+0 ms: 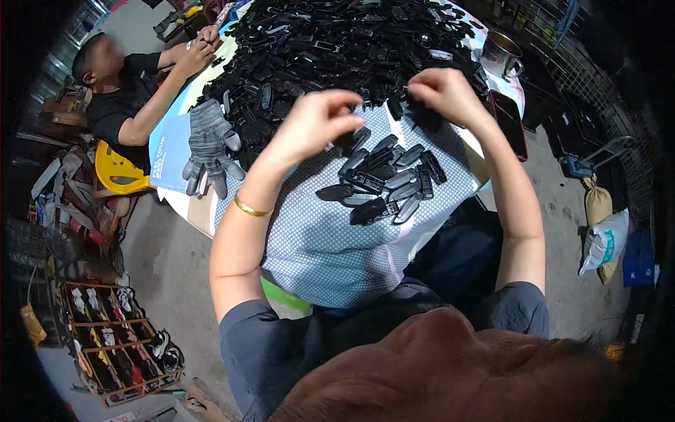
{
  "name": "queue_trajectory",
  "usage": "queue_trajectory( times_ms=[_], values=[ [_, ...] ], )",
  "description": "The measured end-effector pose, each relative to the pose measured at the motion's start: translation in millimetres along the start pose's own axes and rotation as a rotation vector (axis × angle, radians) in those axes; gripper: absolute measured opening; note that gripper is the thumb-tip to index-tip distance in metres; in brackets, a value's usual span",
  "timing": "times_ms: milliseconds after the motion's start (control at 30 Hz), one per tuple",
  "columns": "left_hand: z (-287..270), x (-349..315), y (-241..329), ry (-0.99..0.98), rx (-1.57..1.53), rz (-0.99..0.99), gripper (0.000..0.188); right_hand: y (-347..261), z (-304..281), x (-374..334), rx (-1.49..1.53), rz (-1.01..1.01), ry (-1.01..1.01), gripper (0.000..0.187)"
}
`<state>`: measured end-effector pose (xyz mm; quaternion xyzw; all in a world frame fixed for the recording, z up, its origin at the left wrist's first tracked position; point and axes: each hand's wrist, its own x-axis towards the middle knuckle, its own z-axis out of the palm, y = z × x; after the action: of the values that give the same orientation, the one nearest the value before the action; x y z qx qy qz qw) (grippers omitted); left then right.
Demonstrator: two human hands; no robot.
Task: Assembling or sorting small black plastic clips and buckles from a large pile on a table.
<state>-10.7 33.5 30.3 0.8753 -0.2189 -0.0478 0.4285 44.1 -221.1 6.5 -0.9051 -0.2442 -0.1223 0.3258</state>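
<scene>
My left hand (320,126) hovers above the near edge of the heap, thumb and forefinger apart, with nothing visible between them. Across from it, my right hand (444,97) is bent over the heap's right front; its fingertips are blurred against the black parts, so I cannot tell whether they hold anything. A small black part (394,107) shows between the two hands. Below them, a loose cluster of elongated black plastic pieces (383,179) lies on a dotted grey-blue cloth (316,232). The large heap of similar black parts (316,53) covers the table's far side.
A grey work glove (207,144) lies left of the heap. A phone (508,125) and a metal mug (500,55) are at the right edge. At the far left, another person (112,91) handles something small. A yellow stool (116,169) stands beside the table.
</scene>
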Motion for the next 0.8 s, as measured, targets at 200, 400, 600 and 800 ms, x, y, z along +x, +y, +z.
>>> queue_trajectory(
  times_ms=[200, 400, 600, 800],
  values=[
    [42, -17, -6, 0.041, 0.351, 0.294, 0.031, -18, 52, -7, -0.485, -0.13, -0.014, 0.028],
    [27, -7, -9, 0.033, 0.004, 0.153, 0.032, -35, 27, -9, -0.218, -0.067, 0.01, 0.023],
    [34, 17, -20, 0.177, -0.889, -0.217, 0.024, -62, 41, -3, 0.057, -0.41, 0.161, 0.023],
    [29, 18, -25, 0.277, -0.979, -0.204, 0.024, 29, -15, 85, -0.424, 0.021, 0.44, 0.033]
  ],
)
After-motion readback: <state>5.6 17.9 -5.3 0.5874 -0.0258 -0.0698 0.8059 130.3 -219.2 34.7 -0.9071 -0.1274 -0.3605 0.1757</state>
